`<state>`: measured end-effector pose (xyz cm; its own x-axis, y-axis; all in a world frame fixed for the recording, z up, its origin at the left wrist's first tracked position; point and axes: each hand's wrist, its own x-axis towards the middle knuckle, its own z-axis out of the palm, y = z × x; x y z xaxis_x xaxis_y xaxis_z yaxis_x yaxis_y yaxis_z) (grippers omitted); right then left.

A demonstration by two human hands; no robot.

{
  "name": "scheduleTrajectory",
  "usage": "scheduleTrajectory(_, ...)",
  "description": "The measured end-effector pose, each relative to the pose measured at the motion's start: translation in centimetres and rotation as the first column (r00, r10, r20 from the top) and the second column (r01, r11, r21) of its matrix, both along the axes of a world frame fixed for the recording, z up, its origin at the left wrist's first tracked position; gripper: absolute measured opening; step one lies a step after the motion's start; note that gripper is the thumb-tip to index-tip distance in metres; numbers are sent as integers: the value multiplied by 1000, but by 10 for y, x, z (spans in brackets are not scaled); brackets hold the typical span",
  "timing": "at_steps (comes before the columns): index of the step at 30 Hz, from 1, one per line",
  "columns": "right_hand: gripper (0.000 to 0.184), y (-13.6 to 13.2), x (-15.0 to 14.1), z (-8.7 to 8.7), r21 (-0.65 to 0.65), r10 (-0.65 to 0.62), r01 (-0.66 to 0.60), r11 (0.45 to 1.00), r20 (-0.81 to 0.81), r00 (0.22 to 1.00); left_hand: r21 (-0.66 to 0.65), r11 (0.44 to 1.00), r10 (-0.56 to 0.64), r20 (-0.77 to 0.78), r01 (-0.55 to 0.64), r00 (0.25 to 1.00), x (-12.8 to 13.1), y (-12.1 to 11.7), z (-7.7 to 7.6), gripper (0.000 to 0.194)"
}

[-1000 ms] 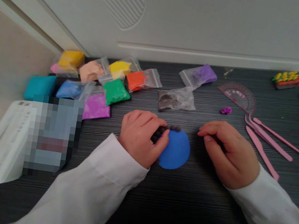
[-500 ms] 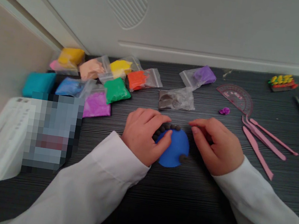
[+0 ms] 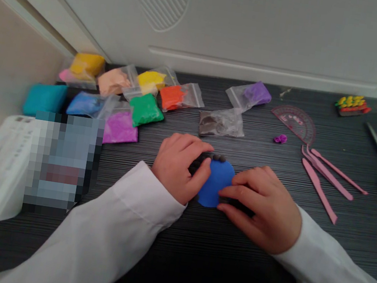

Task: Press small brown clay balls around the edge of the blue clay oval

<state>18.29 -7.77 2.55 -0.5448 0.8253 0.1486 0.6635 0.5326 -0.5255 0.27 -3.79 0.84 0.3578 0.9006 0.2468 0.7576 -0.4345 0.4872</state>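
A blue disc [image 3: 217, 179] lies flat on the middle of the dark worktop [image 3: 261, 152], with small dark balls [image 3: 222, 159] around its back and left rim. The work in hand is at that rim. The left hand [image 3: 175, 170] curls over the left side, forefinger and thumb apart around the dark balls there. The right hand [image 3: 268, 210] reaches to the front right rim, its forefinger and thumb on either side of a dark lump [image 3: 224, 200]; whether they clamp it, I cannot tell. The disc and balls look soft, so setting a piece against the rim seems to call for a light pinch and a steady left hand.

Near the back edge, a clear bag [image 3: 228, 121] holds dark clay [image 3: 208, 124], and another clear bag [image 3: 239, 96] beside it holds purple clay [image 3: 258, 93]. Toward the back left corner, more bags hold peach clay [image 3: 114, 82], yellow clay [image 3: 151, 80], orange clay [image 3: 173, 96], green clay [image 3: 146, 109], blue clay [image 3: 84, 103] and magenta clay [image 3: 121, 127]. Pink tools [image 3: 319, 189] lie right of the right hand.
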Motion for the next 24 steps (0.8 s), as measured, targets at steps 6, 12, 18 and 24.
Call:
scheduleTrajectory(6,14,10,22,4,65,-233,237,969,-59,971,-5,1000,-8,8,8,1000,1,1,0,24)
scheduleTrajectory(12,17,23,27,-18,198,-295,271,942,101,950,0,1000,-15,11,15,1000,2,2,-1,27)
scheduleTrajectory(18,22,23,6,-19,285,-342,308,908,79,936,5,999,-46,16,46,999,3,4,-3,25)
scheduleTrajectory(24,19,25,-5,-18,303,-365,337,891,40,930,7,999,-37,14,37,999,4,4,-4,24)
